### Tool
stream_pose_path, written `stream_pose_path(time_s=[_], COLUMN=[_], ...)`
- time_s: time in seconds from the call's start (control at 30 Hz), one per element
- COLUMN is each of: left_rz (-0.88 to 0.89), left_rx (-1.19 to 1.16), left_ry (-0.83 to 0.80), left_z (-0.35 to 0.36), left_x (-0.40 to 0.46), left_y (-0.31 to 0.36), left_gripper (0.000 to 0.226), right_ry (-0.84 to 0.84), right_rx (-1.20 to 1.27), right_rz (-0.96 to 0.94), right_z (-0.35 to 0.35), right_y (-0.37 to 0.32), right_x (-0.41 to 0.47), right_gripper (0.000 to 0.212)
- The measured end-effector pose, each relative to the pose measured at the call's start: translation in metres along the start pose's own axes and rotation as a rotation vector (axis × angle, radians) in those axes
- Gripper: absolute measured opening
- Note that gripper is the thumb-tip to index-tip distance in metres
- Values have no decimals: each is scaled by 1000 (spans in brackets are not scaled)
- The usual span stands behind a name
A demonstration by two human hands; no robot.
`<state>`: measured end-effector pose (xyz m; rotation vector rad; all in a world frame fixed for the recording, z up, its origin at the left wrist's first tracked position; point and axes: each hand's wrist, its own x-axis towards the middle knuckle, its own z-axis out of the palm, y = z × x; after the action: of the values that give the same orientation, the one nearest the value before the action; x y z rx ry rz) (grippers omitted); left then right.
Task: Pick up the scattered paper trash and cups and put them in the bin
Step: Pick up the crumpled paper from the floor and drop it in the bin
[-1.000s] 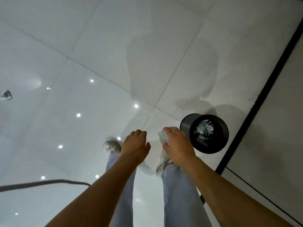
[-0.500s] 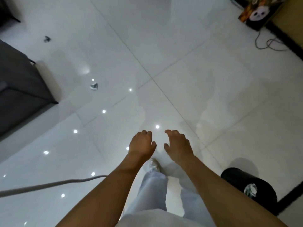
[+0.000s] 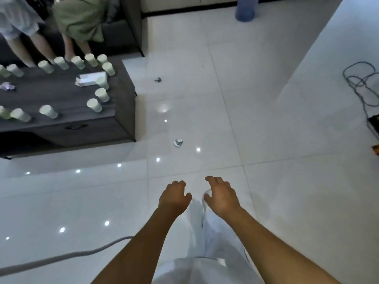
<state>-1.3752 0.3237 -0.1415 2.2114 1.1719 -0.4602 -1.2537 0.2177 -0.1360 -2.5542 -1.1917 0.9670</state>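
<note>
A crumpled piece of paper [image 3: 178, 143] lies on the white tiled floor ahead of me, and a darker scrap [image 3: 158, 79] lies farther off near the table's corner. Several pale green paper cups [image 3: 94, 105] stand on the dark low table [image 3: 121, 93] at the left, with another crumpled paper [image 3: 7, 86] on its top. My left hand [image 3: 174, 198] and my right hand [image 3: 222, 196] hang side by side over the floor, fingers loosely curled, holding nothing. The bin is out of view.
Two people stand behind the table at the upper left [image 3: 80, 23]. A white box [image 3: 90, 78] lies on the tabletop. Coiled cables [image 3: 361, 83] lie on the floor at the right. A blue cylinder [image 3: 245, 9] stands at the far wall. A pale cord [image 3: 61, 257] crosses the lower left.
The view has swung away from the black bin, which left the frame at the lower right. The table, cups and floor scraps came into sight. Both hands stay empty.
</note>
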Motion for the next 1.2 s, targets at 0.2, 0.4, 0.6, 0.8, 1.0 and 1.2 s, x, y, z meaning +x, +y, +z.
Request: stream_pose_path(time_s=[0.2, 0.4, 0.6, 0.8, 1.0, 1.2], left_rz=[-125, -167, -201, -177, -157, -138], left_rx=[-116, -173, -215, -200, -122, -117], left_ry=[50, 87, 70, 29, -73, -102], left_z=[-53, -101, -139, -180, -218, -222], left_x=[82, 155, 221, 310, 413, 517], left_y=[2, 11, 0, -29, -75, -102], left_gripper=[45, 45, 42, 37, 39, 36], right_ry=[-36, -89, -145, -182, -227, -246], right_rx=[-43, -133, -166, -173, -166, -118], right_rz=[-95, -158, -180, -131, -52, 3], right_z=[-48, -96, -116, -113, -99, -66], right_y=[-17, -35, -63, -100, -130, -129], right_x=[103, 196, 272, 364, 460, 554], right_gripper=[56, 56, 57, 57, 59, 59])
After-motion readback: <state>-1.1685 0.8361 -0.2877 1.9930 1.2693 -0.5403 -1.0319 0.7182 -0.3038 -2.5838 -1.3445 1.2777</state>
